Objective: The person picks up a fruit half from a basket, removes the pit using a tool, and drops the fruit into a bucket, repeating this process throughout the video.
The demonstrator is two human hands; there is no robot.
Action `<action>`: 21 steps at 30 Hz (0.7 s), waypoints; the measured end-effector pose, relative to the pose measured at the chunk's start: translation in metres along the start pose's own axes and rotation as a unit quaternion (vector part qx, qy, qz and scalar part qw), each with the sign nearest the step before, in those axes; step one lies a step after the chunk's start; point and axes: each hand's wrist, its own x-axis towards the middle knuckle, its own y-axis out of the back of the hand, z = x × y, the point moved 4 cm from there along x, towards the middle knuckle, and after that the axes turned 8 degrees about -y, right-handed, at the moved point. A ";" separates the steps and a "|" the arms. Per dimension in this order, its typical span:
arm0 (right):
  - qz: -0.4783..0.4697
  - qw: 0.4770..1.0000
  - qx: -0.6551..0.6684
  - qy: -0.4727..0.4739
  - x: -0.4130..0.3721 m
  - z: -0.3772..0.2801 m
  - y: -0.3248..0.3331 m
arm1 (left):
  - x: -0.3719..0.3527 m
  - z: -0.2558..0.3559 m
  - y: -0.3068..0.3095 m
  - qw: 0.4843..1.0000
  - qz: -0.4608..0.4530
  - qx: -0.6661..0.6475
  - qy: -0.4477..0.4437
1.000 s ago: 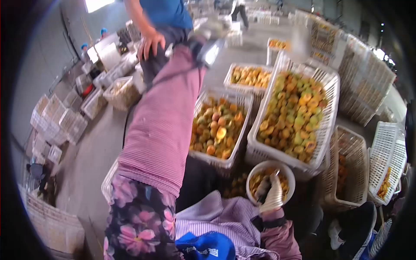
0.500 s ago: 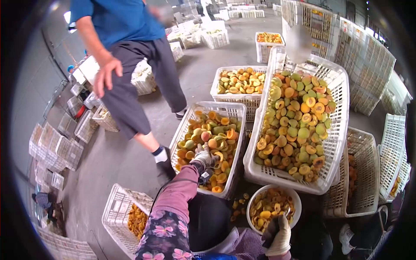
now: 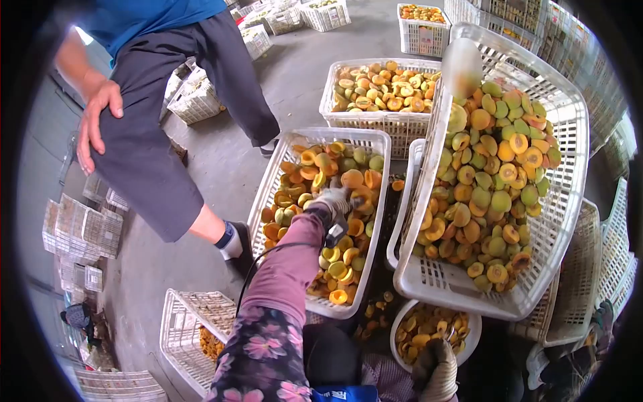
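My left hand [image 3: 333, 199] curls over fruit halves [image 3: 345, 258] in the mid-frame crate [image 3: 335, 132], grasp unclear, so I'd squeeze lightly; right hand [image 3: 439, 365] by the bottom bowl [image 3: 395, 335], fingers unreadable.

Grey concrete floor [image 3: 221, 161], daylit; white crate stacks [image 3: 80, 231] on L, more at back.
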 end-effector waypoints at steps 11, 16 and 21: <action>-0.116 0.993 -0.013 0.020 -0.032 0.018 0.001 | -0.180 -0.015 -0.105 0.977 -0.166 0.060 -0.121; -0.119 0.992 -0.011 0.038 -0.035 0.017 0.007 | -0.157 -0.012 -0.029 0.970 -0.237 -0.009 -0.059; -0.107 0.993 -0.001 0.048 -0.040 0.010 0.007 | -0.124 -0.042 0.024 0.992 0.076 0.078 0.056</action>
